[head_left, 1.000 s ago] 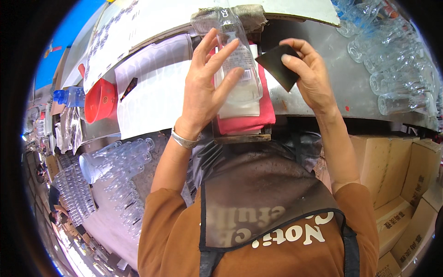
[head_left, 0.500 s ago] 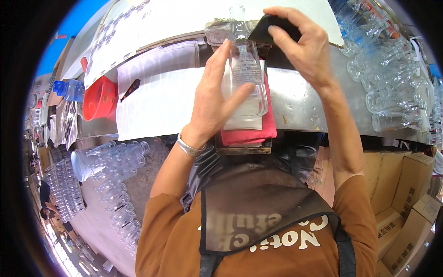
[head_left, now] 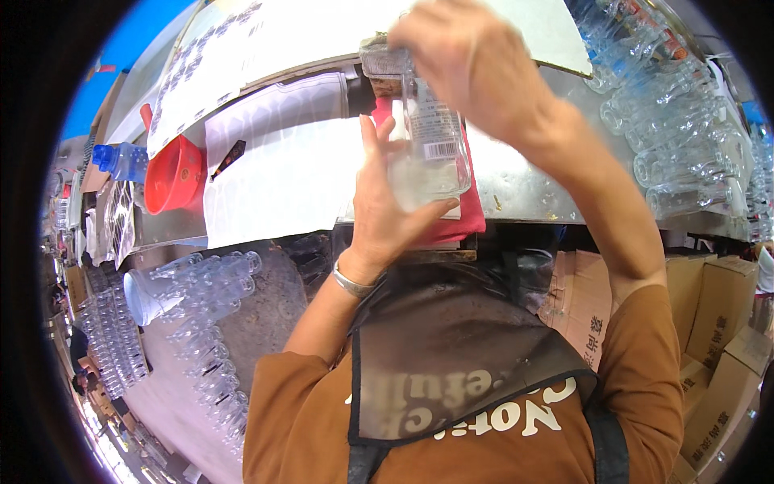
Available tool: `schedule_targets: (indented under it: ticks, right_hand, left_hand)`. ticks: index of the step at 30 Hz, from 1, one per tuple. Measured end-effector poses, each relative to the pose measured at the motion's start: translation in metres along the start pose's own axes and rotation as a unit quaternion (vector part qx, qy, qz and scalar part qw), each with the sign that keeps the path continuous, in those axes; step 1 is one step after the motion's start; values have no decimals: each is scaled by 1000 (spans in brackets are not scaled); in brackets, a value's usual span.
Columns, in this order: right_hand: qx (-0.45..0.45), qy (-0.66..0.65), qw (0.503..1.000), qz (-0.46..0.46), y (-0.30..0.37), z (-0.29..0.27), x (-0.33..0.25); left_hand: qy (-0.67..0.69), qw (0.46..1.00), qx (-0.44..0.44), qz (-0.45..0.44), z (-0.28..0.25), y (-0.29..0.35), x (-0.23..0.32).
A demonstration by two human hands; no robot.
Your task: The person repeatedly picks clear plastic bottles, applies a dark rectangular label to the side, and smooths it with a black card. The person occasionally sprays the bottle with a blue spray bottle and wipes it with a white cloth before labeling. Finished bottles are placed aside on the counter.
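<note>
Two sleeved arms extend from a dark apron [head_left: 451,355], whose bib lies nearest. Just beyond it, the left hand [head_left: 385,198], with a bracelet [head_left: 352,284] at the wrist, is beside the lower part of a clear glass bottle [head_left: 439,165]. Its thumb is spread away from its other fingers, angled across by the bottle's base, while those point forward along the left side; this loose cradle probably keeps the glass from rolling or sliding back.

The bottle lies on its side, base toward the person, printed face up, on a red cloth [head_left: 476,214] that likely cushions it. A folded grey cloth [head_left: 383,63] sits at the neck end, seemingly as a rest.

The right hand [head_left: 468,68] arches over the bottle's upper part, elbow out and wrist bent inward, fingers turned down. They are blurred, so whether they pinch anything cannot be told; the neck is largely hidden beneath.

Around this on the metal desk [head_left: 524,181], a white sheet [head_left: 274,177] and a red cup [head_left: 173,179] are to the left, and glass bottles [head_left: 677,177] lie in rows to the right. Farthest ahead is a white board [head_left: 339,32].
</note>
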State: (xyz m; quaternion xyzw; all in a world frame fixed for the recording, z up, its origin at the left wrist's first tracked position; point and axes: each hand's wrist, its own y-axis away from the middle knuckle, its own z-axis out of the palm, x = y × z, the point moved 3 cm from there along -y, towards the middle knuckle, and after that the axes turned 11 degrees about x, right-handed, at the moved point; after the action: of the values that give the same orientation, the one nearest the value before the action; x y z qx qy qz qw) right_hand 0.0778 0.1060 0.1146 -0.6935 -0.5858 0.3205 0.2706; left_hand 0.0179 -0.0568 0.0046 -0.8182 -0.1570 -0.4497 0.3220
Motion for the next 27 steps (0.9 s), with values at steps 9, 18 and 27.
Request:
schedule_targets:
  ticks: [9, 18, 27]
  right_hand:
    - [13, -117, 991, 66, 33, -15, 19]
    - [17, -312, 939, 143, 93, -20, 5]
    - [75, -15, 996, 42, 20, -16, 17]
  left_hand:
    - [43, 999, -1, 7, -1, -1, 0]
    - [60, 996, -61, 14, -26, -1, -15]
    - [-41, 992, -89, 84, -6, -181, -18]
